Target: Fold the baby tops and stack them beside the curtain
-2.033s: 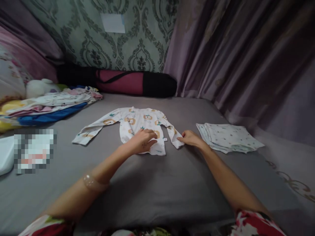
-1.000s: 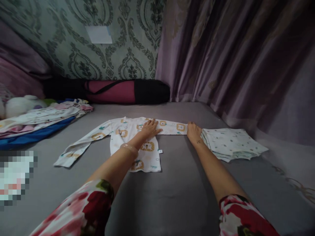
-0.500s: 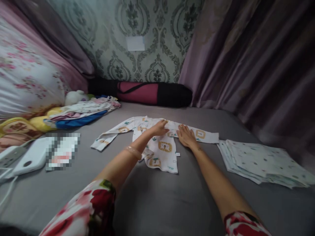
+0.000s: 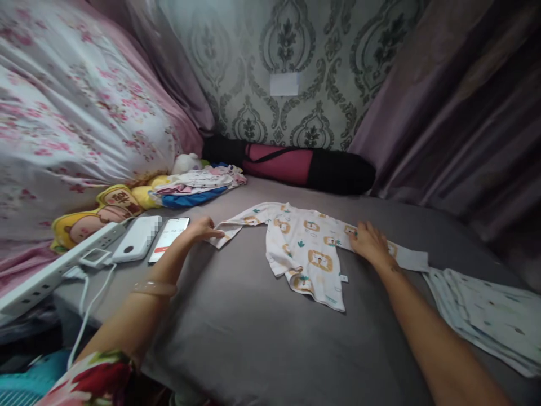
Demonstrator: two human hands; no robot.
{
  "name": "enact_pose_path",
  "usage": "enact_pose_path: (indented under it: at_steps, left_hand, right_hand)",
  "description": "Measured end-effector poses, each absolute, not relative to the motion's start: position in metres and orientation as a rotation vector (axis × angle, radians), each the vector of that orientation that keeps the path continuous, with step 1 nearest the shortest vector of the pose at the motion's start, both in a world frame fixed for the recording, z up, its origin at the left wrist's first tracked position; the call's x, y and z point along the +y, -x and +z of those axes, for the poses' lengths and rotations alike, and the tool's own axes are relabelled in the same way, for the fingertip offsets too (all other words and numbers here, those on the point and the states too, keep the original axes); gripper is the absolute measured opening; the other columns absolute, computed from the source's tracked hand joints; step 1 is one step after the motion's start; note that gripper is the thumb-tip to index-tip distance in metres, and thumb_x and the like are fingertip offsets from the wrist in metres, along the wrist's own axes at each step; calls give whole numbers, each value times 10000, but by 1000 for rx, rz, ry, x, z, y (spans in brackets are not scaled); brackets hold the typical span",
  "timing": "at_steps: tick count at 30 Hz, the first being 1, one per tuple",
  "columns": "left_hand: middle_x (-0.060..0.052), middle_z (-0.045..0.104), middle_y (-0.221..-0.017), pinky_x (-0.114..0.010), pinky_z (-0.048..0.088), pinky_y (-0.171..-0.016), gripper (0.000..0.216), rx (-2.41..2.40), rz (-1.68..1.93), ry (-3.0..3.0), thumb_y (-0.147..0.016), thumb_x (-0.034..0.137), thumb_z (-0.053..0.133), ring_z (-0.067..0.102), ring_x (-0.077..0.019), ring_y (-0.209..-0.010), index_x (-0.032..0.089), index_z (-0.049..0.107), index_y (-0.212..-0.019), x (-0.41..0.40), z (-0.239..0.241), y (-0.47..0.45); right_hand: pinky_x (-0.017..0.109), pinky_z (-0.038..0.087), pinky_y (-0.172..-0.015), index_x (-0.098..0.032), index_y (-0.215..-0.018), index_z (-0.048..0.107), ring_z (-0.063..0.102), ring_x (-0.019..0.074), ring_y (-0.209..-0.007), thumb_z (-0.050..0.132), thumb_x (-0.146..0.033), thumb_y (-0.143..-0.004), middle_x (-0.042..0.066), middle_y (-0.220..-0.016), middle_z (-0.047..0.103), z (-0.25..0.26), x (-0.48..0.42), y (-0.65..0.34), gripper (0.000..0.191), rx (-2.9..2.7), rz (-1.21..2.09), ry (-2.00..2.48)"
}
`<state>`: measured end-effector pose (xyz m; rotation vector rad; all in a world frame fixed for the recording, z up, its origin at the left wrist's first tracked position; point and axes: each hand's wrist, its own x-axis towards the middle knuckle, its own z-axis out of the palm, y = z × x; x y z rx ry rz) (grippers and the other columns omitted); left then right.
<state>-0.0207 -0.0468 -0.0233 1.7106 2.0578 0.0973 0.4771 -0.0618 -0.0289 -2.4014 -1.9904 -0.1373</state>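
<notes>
A small white long-sleeved baby shirt [image 4: 302, 242] with tan lion faces and green leaf prints is spread on the grey bed, its sleeves stretched out to both sides. The lower front hem is partly folded and wavy. At the cuff of the sleeve on the left, my left hand [image 4: 199, 230] is closed, thumb over the fabric; its other fingers are partly hidden. My right hand [image 4: 372, 243] rests flat with its fingers stretched over the sleeve on the right, a little short of its cuff.
Folded pale printed cloths [image 4: 486, 316] lie at the right. On the left are a phone [image 4: 171, 239], a white power bank [image 4: 135, 242], a power strip [image 4: 63, 270] with cables, and a clothes pile [image 4: 198, 189]. A black and maroon long bag [image 4: 287, 165] lies along the wall.
My left hand has moved left from the shirt's collar area to the sleeve cuff. My right hand has slid outward along the other sleeve. The view has turned left.
</notes>
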Motion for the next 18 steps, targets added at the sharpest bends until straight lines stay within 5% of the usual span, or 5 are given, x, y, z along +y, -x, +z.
enact_pose_path:
  at_steps: [6,11,18]
  left_hand:
    - [-25,663,-787,-300,413,-707,177,2014,170,-1961,-696,303,597,623,-230,-803,193,621,-832,-31,-11,9]
    - [-139,625,-1006,-443,317,-903,210,2215,740,-2679,-824,136,440,540,-294,-1018,175,612,-940,-16,-6,29]
    - [-138,639,-1027,-462,324,-919,307,2130,95,-2561,-750,41,427,552,-282,-1011,172,645,-922,10,-35,53]
  right_hand:
    - [403,395,-963,-100,-1322,481,512,311,-1199,423,-344,-930,199,-1345,509,-8,-42,-409,465,-2108,-34,2224]
    - [391,387,-959,-131,-1229,549,526,288,-1169,404,-275,-932,168,-1259,569,-6,-29,-366,360,-2155,-76,2069]
    - [421,248,-1099,-151,-1292,521,408,252,-1318,357,-210,-954,144,-1442,450,-28,-10,-298,380,-2378,91,1801]
